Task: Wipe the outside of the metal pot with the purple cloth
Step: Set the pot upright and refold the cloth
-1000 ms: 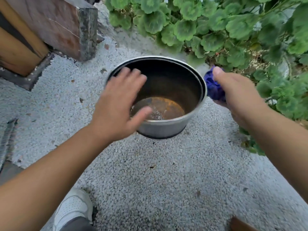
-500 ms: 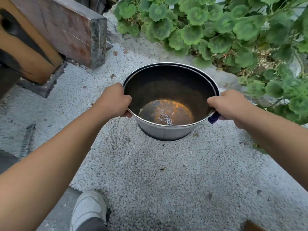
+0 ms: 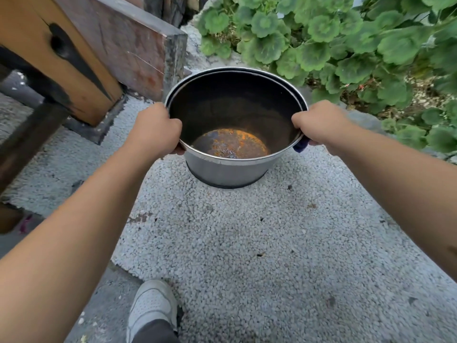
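Left hand [image 3: 155,131]: curled round the pot's left rim.
Right hand [image 3: 319,123]: gripped the right rim, purple cloth [image 3: 300,146] pinched beneath it against the wall.
Metal pot [image 3: 227,169]: between both hands, above the pebbled ground [image 3: 247,243].

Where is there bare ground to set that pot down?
The pebbled ground is bare between the metal pot and the white shoe. It is crowded behind: wooden post to the left, leafy plants to the right.
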The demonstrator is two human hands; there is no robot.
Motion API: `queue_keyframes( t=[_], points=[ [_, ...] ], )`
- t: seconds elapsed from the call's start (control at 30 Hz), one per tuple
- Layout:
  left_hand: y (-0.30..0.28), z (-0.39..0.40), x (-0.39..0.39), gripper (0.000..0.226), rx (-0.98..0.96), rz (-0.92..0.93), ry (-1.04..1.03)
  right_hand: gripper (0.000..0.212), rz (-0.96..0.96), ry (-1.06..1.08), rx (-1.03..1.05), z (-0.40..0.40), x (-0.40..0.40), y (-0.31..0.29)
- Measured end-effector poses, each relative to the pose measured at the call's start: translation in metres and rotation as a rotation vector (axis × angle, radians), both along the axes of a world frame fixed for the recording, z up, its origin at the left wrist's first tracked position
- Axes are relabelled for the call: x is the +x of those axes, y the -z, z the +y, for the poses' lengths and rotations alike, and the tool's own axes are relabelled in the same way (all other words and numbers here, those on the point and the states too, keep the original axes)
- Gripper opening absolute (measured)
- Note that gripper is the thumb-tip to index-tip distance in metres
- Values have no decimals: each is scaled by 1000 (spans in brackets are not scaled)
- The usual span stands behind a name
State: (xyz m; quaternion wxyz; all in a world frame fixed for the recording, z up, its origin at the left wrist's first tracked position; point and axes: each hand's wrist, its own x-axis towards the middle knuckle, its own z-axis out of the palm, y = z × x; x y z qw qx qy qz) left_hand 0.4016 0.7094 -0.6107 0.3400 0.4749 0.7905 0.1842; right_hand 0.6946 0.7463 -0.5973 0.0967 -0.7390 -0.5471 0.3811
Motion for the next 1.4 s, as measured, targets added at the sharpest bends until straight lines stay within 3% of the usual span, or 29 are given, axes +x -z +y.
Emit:
queue_keyframes(
  t=[0.1,0.27,0.37,0.47,0.53,0.57,0.63,0.67,0.8,0.9,1.03,1.17,1.3,1.4],
  points=[
    [14,0,-4,30,-1,-45,-21,43,-4,-12,23,8,-5,6],
    [28,-2,-4,26,94,-26,8,34,103,55,23,8,7,17],
    [32,-12,-6,40,115,-196,11,44,218,172,19,3,27,17],
    [35,-38,7,56,75,-532,-255,30,373,190,-25,-15,55,5],
    [39,-67,28,51,94,-590,-429,12,479,112,-75,-34,73,-7],
    [40,-83,40,39,90,-575,-443,18,537,83,-118,-43,81,-12],
    [38,-110,69,18,-7,-641,-316,40,690,49,-208,-63,88,-20],
    [33,-118,83,19,-87,-716,-213,47,766,30,-244,-72,86,-24],
    [6,-121,123,45,-388,-1186,44,58,949,-279,-272,-106,57,-30],
    [-3,-115,129,46,-406,-1409,30,54,885,-491,-228,-122,42,-30],
    [0,-112,118,43,-236,-1349,64,51,872,-339,-77,-128,36,-25],
    [0,-106,111,59,-189,-1224,138,82,702,-276,79,-137,24,-12],
    [2,-103,100,61,-185,-1207,199,63,938,64,-126,-138,10,-3],
    [5,-104,88,61,-209,-1314,256,39,963,21,-261,-137,9,-2]
  ],
)
